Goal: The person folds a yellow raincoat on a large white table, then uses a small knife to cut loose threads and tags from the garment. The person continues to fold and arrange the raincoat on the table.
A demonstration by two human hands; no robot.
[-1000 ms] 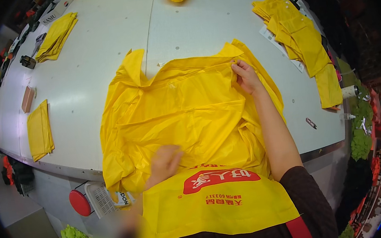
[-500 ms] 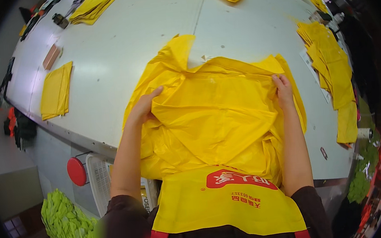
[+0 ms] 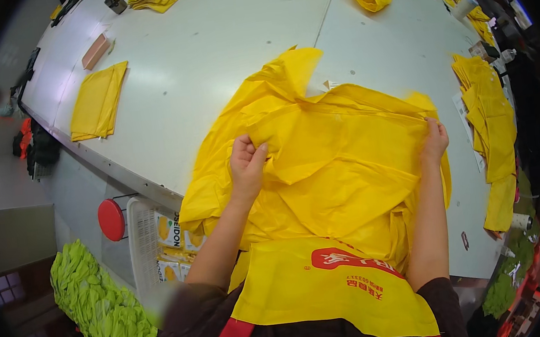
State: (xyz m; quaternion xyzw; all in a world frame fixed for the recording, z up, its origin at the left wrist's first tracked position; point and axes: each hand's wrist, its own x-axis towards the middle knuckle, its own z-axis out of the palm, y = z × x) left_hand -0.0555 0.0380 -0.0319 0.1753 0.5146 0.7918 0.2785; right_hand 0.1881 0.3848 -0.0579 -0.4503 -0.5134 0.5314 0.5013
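A thin, glossy yellow raincoat [image 3: 340,155] lies spread and wrinkled on the table in front of me, with loose folds bunched around its sides. My left hand [image 3: 247,165] is closed, thumb against fingers, on its left part. At the far right end of the same upper edge, my right hand [image 3: 434,141] pinches the cloth between thumb and fingers. A straight hem runs between the two hands. The raincoat's near part meets the yellow apron [image 3: 334,292] I wear, which has a red printed patch and red straps.
Folded yellow pieces [image 3: 100,102] lie on the white table [image 3: 207,57] to the left, near a pinkish block [image 3: 95,51]. More yellow pieces [image 3: 488,121] line the right edge. Beside the table stand a red stool [image 3: 111,219], a white basket [image 3: 142,246] and a lime-green heap [image 3: 98,308].
My left hand has shifted along the raincoat and curled from extended fingers into a pinch. My right hand keeps its hold on the edge. The whole view has swung left.
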